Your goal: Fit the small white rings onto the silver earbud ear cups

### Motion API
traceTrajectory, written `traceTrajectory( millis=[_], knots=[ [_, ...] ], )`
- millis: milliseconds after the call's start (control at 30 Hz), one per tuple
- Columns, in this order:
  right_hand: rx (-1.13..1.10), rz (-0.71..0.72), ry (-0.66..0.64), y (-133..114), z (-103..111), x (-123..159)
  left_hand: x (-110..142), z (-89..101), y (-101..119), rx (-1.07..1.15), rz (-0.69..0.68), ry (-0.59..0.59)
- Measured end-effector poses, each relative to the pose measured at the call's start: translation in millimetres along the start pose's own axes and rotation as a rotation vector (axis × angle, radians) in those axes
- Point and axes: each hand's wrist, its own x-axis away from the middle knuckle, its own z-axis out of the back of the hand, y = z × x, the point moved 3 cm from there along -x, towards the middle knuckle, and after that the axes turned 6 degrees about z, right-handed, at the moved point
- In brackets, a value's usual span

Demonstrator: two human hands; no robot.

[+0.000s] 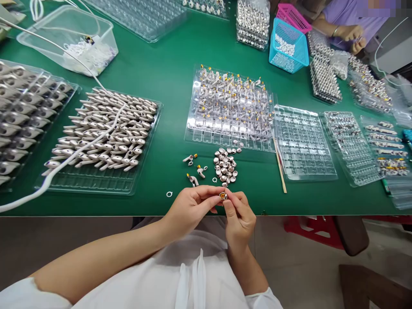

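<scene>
My left hand (193, 206) and my right hand (238, 216) meet at the near edge of the green table (170, 81). Both pinch one small earbud part (222, 196) with an orange spot between their fingertips. Just beyond them lies a small pile of round metal caps (225, 165). Three loose white earbud pieces (195, 169) lie to its left, and a small white ring (169, 194) lies near my left hand.
Clear trays hold white earbud shells (106, 133), left, and assembled pieces (231, 105), centre. An empty clear tray (302, 143) and a thin wooden stick (280, 165) lie right. Blue basket (288, 45) and pink basket (291, 16) stand behind. Another person's hands (352, 36) work far right.
</scene>
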Motion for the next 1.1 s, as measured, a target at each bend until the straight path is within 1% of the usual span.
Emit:
traceTrajectory(
  millis=[133, 300, 433, 533, 667, 733, 833, 1000, 1100],
  knots=[
    [-0.158, -0.097, 0.028, 6, 0, -1, 0, -0.6, -4, -0.044, -0.091, 0.044],
    [-0.208, -0.182, 0.040, 13, 3, 1, -1, -3.0, -9, -0.017, -0.201, 0.020],
    [-0.256, -0.257, 0.036, 15, 4, 1, -1, -1.9, -11, -0.117, -0.293, 0.056],
    [-0.328, -0.306, 0.029, 14, 3, 0, -2, -0.1, -9, -0.197, -0.389, 0.087],
    [-0.412, -0.334, 0.023, 10, 1, -3, -2, 2.1, -6, -0.292, -0.555, 0.122],
    [-0.423, -0.339, 0.022, 9, 0, -4, -1, 3.4, -6, -0.319, -0.614, 0.148],
    [-0.425, -0.346, 0.017, 7, -1, -4, 0, 4.6, -5, -0.353, -0.669, 0.154],
    [-0.421, -0.358, 0.001, 8, -1, -3, 2, 3.5, -2, -0.381, -0.728, 0.088],
    [-0.442, -0.370, -0.020, 8, -1, -2, 3, 2.9, 0, -0.399, -0.746, 0.108]
  ],
)
